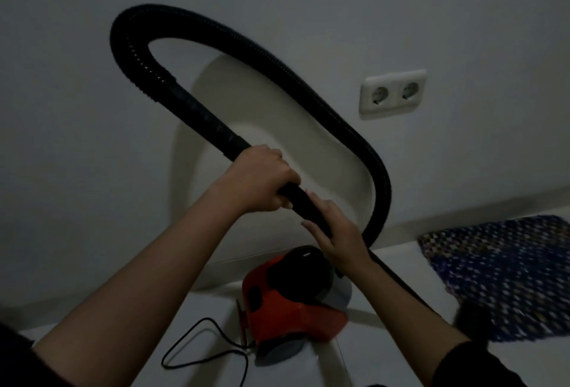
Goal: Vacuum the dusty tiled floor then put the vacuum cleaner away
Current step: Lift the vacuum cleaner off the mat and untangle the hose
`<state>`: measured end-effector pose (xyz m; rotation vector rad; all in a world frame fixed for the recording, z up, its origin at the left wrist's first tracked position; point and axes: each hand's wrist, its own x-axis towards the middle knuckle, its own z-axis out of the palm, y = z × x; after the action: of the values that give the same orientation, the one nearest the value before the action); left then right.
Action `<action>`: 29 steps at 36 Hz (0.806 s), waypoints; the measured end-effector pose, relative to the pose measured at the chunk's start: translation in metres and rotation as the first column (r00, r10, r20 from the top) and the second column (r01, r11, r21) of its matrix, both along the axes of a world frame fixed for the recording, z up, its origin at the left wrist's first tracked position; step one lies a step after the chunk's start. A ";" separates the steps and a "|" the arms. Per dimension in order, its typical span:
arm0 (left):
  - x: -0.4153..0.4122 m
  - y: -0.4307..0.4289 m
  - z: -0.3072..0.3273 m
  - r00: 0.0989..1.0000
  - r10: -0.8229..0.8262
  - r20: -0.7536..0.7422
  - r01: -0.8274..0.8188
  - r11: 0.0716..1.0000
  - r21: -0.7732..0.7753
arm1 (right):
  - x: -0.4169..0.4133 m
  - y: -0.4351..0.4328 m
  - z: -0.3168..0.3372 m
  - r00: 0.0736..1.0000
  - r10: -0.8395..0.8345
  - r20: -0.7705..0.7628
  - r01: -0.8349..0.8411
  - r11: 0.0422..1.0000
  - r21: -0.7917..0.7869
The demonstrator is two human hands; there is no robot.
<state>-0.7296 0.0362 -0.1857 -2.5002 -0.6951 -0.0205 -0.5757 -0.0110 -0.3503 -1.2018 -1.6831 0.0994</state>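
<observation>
A red and black vacuum cleaner [290, 300] sits on the pale tiled floor [394, 263] near the wall. Its black ribbed hose [246, 35] arcs up in a big loop in front of the wall and comes down to a rigid black tube [209, 118]. My left hand [262, 177] is closed around that tube. Just below it, my right hand [339, 235] lies against the tube's lower end with the fingers stretched out along it. The tube's tip is hidden behind my right hand. A black power cord [203, 352] lies loose on the floor by the cleaner.
A white double wall socket [393, 93] is on the wall to the right, with nothing plugged in. A blue patterned woven mat [505, 275] lies on the floor at the right. A dark blurred object [472, 318] shows at the mat's near edge.
</observation>
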 end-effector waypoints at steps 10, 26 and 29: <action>0.023 -0.011 -0.042 0.988 0.003 -0.157 -0.041 0.971 -0.236 | 0.039 -0.029 -0.042 0.992 0.040 0.118 -0.036 0.999 -0.033; 0.069 0.013 -0.036 0.861 -0.081 -0.501 -0.372 0.572 -0.731 | 0.081 -0.050 -0.040 0.962 0.131 0.240 -0.061 0.959 -0.277; 0.060 0.012 -0.049 0.856 -0.057 -0.515 -0.444 0.429 -0.786 | 0.080 -0.056 -0.051 0.958 0.108 0.265 -0.021 0.950 -0.313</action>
<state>-0.6694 0.0478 -0.2345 -3.1260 -0.9376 1.3891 -0.4960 -0.0667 -0.4013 -1.4443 -2.0094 0.2507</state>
